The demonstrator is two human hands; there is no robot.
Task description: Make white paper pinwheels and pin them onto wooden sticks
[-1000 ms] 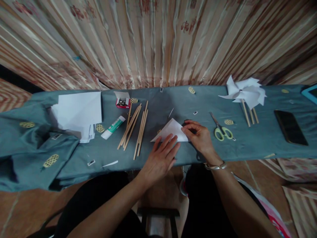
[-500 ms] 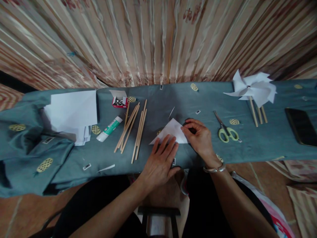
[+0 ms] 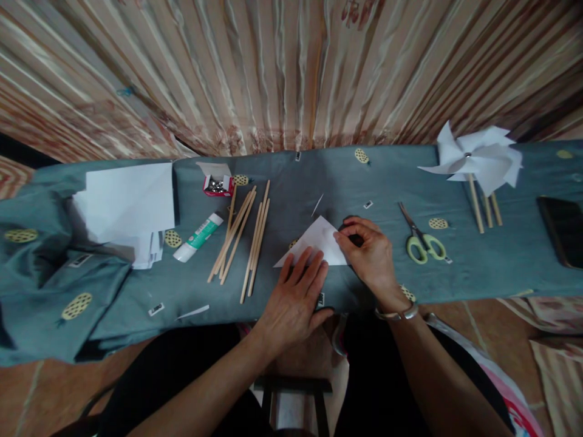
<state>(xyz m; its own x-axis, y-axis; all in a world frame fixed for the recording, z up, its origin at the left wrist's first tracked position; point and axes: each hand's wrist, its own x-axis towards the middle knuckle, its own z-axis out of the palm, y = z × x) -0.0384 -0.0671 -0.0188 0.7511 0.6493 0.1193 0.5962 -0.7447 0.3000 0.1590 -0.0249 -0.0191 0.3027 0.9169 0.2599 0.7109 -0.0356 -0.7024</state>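
Note:
A white sheet of paper (image 3: 315,238), folded into a triangle with its peak pointing away from me, lies on the cloth-covered table. My left hand (image 3: 294,297) rests flat on its lower edge, fingers stretched out. On the triangle's right side, my right hand (image 3: 372,258) has its thumb and forefinger pinched at the paper's edge, with the other fingers curled. A thin paper strip (image 3: 317,205) lies just beyond the peak. To the right of my right hand is a pair of green-handled scissors (image 3: 422,244), and wooden sticks (image 3: 255,249) lie to the left.
At the left are stacked white paper (image 3: 130,197), a glue stick (image 3: 198,238) and an open red box of small metal pieces (image 3: 218,184). Paper pinwheels on sticks (image 3: 478,155) and a dark phone (image 3: 562,230) lie at the right. A curtain (image 3: 282,73) hangs behind the table.
The view has shifted slightly, so things at the sides sit a little further out. Both hands keep nearly the same place on the folded paper.

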